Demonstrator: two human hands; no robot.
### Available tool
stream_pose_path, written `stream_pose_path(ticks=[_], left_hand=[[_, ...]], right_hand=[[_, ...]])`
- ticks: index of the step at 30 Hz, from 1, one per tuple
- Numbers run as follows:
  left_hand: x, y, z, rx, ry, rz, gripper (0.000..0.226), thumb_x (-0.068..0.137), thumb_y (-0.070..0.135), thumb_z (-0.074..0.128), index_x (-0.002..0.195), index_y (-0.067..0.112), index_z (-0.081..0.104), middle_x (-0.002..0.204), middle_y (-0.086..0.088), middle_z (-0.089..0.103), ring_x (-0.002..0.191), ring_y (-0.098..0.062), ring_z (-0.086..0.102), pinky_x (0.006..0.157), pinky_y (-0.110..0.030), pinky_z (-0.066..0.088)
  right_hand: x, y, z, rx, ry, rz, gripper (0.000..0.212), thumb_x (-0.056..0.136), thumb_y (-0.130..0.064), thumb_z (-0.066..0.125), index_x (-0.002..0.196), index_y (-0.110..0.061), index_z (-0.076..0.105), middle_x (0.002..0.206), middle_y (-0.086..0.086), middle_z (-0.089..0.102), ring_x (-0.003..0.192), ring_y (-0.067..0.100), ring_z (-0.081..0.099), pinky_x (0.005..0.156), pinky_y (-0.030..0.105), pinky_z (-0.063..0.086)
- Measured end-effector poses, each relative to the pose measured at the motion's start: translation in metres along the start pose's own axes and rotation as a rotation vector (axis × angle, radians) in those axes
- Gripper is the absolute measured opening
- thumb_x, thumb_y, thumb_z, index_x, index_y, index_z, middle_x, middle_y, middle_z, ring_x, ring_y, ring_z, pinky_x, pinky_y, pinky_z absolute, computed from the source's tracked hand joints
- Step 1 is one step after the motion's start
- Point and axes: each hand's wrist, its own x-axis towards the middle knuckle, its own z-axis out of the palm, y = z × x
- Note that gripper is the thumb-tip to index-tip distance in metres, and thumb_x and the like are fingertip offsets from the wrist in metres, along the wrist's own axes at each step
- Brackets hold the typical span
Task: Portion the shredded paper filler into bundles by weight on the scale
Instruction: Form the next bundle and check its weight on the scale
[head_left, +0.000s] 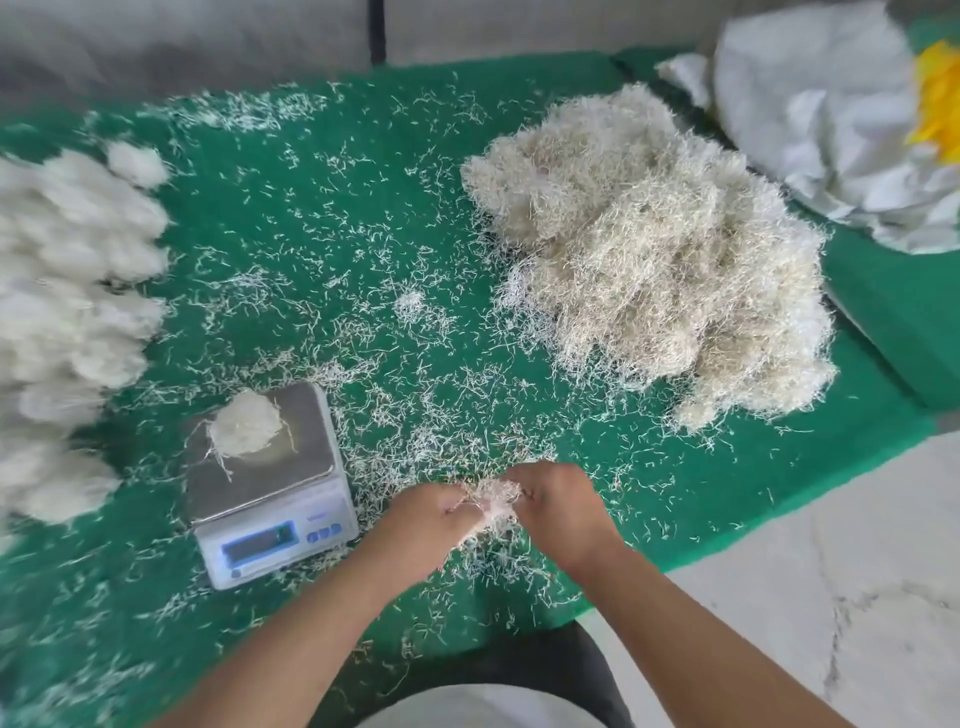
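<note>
**Hands meet on a small tuft, scale to their left**

Shreds of pale paper lie between the two hands, which come together low in the view, just right of the scale. The left hand (426, 512) and the right hand (553, 501) both have their fingers curled in around one small tuft of shredded paper (491, 501), pinching it from either side, so the tuft sits directly between them with loose strands hanging below the knuckles. How the fingertips lie inside the tuft cannot be made out.

The scale (270, 519) stands on the green mat (332, 218), just to the left of the left hand and apart from it. A rounded bundle (247, 423) rests on the far left part of its metal platform, a few strands trailing over the platform towards the near edge. The display on the front is lit blue; its reading is too blurred to read.

The large heap of shredded filler (660, 260) lies well beyond the right hand, on the far right part of the mat. A row of finished bundles (67, 291), blurred, runs along the left edge of the view, well apart from both hands. Stray shreds are scattered over nearly the whole mat, thickest around the hands and the scale. A crumpled white sack (831, 119) with something yellow in it sits at the far right corner.
</note>
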Motion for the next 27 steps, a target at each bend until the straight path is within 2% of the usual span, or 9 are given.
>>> stream_pose_path(ticks=[3, 7, 14, 15, 16, 17, 19, 24, 27], left_hand=[[-0.012, -0.002, -0.014, -0.055, 0.079, -0.011, 0.035, 0.102, 0.048, 0.057, 0.084, 0.019, 0.063, 0.047, 0.015, 0.053, 0.035, 0.000, 0.035, 0.037, -0.015, 0.029], [-0.026, -0.013, -0.034, -0.034, 0.169, 0.005, 0.041, 0.098, 0.044, 0.058, 0.064, 0.026, 0.044, 0.049, 0.014, 0.037, 0.045, -0.005, 0.032, 0.054, -0.029, 0.025], [-0.067, -0.088, -0.037, 0.041, 0.245, -0.160, 0.043, 0.098, 0.043, 0.061, 0.065, 0.016, 0.057, 0.064, 0.020, 0.031, 0.050, 0.005, 0.048, 0.056, -0.022, 0.031], [-0.070, -0.094, -0.034, 0.050, 0.251, -0.167, 0.038, 0.098, 0.044, 0.060, 0.098, 0.007, 0.064, 0.101, 0.019, 0.032, 0.057, 0.009, 0.052, 0.058, -0.018, 0.034], [-0.075, -0.097, -0.032, 0.067, 0.238, -0.161, 0.029, 0.098, 0.046, 0.059, 0.080, 0.043, 0.038, 0.067, 0.013, 0.058, 0.057, 0.008, 0.049, 0.057, -0.018, 0.035], [-0.077, -0.101, -0.030, 0.074, 0.215, -0.169, 0.036, 0.098, 0.047, 0.058, 0.069, 0.027, 0.051, 0.070, 0.019, 0.037, 0.054, 0.004, 0.043, 0.055, -0.022, 0.033], [-0.080, -0.108, -0.027, 0.060, 0.179, -0.168, 0.035, 0.098, 0.047, 0.058, 0.073, 0.024, 0.048, 0.071, 0.007, 0.049, 0.063, -0.004, 0.043, 0.060, -0.027, 0.033], [-0.084, -0.096, -0.055, -0.045, 0.182, -0.096, 0.008, 0.098, 0.044, 0.065, 0.095, 0.043, 0.058, 0.106, 0.027, 0.061, 0.069, 0.004, 0.055, 0.055, -0.014, 0.035], [-0.082, -0.090, -0.095, -0.177, 0.365, -0.049, 0.026, 0.093, 0.033, 0.074, 0.109, 0.050, 0.062, 0.119, 0.030, 0.059, 0.080, 0.001, 0.066, 0.062, -0.016, 0.043]], right_hand=[[0.008, -0.024, -0.002, 0.006, 0.034, -0.098, 0.050, 0.083, 0.012, 0.050, 0.117, -0.011, 0.079, 0.094, 0.006, 0.080, 0.054, -0.007, 0.058, 0.055, 0.008, 0.052], [0.030, -0.022, -0.012, 0.000, 0.052, 0.132, 0.034, 0.089, 0.012, 0.052, 0.078, -0.016, 0.068, 0.068, 0.002, 0.066, 0.051, 0.011, 0.058, 0.049, 0.017, 0.050], [0.059, 0.047, -0.066, 0.021, 0.222, 0.572, 0.027, 0.103, -0.021, 0.065, 0.084, -0.001, 0.068, 0.083, 0.014, 0.073, 0.071, 0.027, 0.071, 0.069, 0.043, 0.066], [0.061, 0.043, -0.065, 0.012, 0.221, 0.570, 0.031, 0.104, -0.027, 0.063, 0.087, -0.001, 0.066, 0.085, 0.014, 0.073, 0.073, 0.029, 0.072, 0.069, 0.044, 0.066], [0.063, 0.040, -0.062, 0.014, 0.214, 0.566, 0.032, 0.106, -0.029, 0.060, 0.094, 0.000, 0.067, 0.088, 0.012, 0.072, 0.073, 0.029, 0.071, 0.068, 0.043, 0.065], [0.063, 0.035, -0.057, 0.047, 0.202, 0.567, 0.029, 0.106, -0.026, 0.059, 0.110, 0.002, 0.066, 0.091, 0.009, 0.070, 0.069, 0.025, 0.067, 0.063, 0.039, 0.063], [0.058, 0.025, -0.045, 0.195, 0.181, 0.581, 0.053, 0.103, -0.016, 0.063, 0.151, -0.004, 0.044, 0.103, 0.007, 0.063, 0.066, 0.018, 0.063, 0.051, 0.030, 0.054], [0.029, 0.010, 0.005, 0.104, 0.174, 0.500, 0.088, 0.100, -0.028, 0.069, 0.166, -0.012, 0.014, 0.165, 0.018, 0.032, 0.144, 0.041, 0.046, 0.111, 0.053, 0.045], [0.004, 0.009, 0.034, 0.172, 0.095, 0.480, 0.087, 0.100, -0.031, 0.069, 0.167, -0.013, 0.017, 0.166, 0.019, 0.032, 0.148, 0.038, 0.041, 0.121, 0.057, 0.034]])
